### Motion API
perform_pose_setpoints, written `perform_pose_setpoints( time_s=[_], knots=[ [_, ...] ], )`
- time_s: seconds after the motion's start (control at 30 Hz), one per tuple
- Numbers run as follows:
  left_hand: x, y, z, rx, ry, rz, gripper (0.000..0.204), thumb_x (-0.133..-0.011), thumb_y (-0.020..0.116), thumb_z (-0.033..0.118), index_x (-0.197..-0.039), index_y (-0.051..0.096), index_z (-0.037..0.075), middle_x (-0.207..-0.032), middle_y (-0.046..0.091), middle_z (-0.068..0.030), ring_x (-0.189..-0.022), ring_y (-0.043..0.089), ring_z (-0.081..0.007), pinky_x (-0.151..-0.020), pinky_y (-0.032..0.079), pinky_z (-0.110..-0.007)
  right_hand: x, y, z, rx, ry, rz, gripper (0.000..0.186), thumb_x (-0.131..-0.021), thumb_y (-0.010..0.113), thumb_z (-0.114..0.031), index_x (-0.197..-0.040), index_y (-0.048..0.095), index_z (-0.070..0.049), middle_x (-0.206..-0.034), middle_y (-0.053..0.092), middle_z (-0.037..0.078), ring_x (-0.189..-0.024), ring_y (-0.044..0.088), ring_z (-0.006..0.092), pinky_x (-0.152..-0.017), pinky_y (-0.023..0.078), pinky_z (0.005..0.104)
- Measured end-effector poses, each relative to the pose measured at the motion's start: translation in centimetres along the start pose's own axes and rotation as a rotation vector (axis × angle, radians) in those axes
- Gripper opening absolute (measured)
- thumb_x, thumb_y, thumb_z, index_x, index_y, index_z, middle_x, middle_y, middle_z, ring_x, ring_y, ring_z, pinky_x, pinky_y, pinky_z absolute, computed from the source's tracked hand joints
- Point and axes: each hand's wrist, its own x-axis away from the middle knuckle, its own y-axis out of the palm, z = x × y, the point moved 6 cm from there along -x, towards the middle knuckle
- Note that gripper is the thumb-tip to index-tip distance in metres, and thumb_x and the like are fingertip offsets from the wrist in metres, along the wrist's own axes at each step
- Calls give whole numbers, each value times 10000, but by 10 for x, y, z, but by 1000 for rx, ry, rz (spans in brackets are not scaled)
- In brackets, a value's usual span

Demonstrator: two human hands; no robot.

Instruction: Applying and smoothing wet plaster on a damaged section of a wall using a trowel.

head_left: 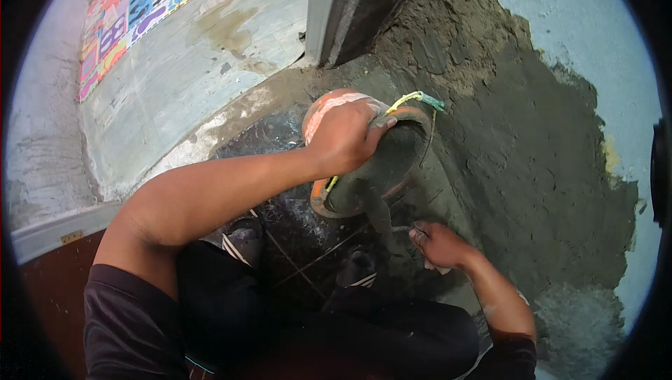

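Note:
An orange bucket point(323, 105) lies tilted on the floor in front of me, its mouth turned toward the lower right. Wet grey mortar point(393, 159) coats the inside. My left hand point(346, 135) reaches across and grips the bucket's upper rim, thumb over the edge. A yellow-green cord point(404, 100) is tied at the rim beside that hand. My right hand point(445, 247) is closed around the handle of a trowel point(379, 212), whose mortar-covered blade is at the lower lip of the bucket. Most of the handle is hidden by my fingers.
A wall at right bears a broad patch of wet mortar point(532, 149) below light blue paint point(581, 23). A door frame point(329, 12) stands behind the bucket. Dark tiles point(290, 250) lie by my sandalled feet point(357, 268). A colourful mat point(126, 37) covers floor at upper left.

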Motion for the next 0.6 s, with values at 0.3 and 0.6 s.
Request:
perform_pose_setpoints(
  time_s=[0.3,0.6],
  knots=[
    [2,-19,2,15,58,52,229,-979,602,174,-1063,670,-28,-1037,677,-207,-988,625,-429,-894,492,-442,-47,37,14,-644,-62,-263,471,-1053,500,-452,-1251,561,-29,-824,629,91,-593,607,173,-523,519,316],
    [2,-30,-6,2,-39,48,316,-1021,568,269,-1039,643,-37,-834,589,-258,-762,599,-381,-718,461,-438,-62,54,0,-978,-336,-463,467,-1010,602,-425,-1239,556,-20,-844,620,91,-566,592,162,-489,501,305]
  ],
)
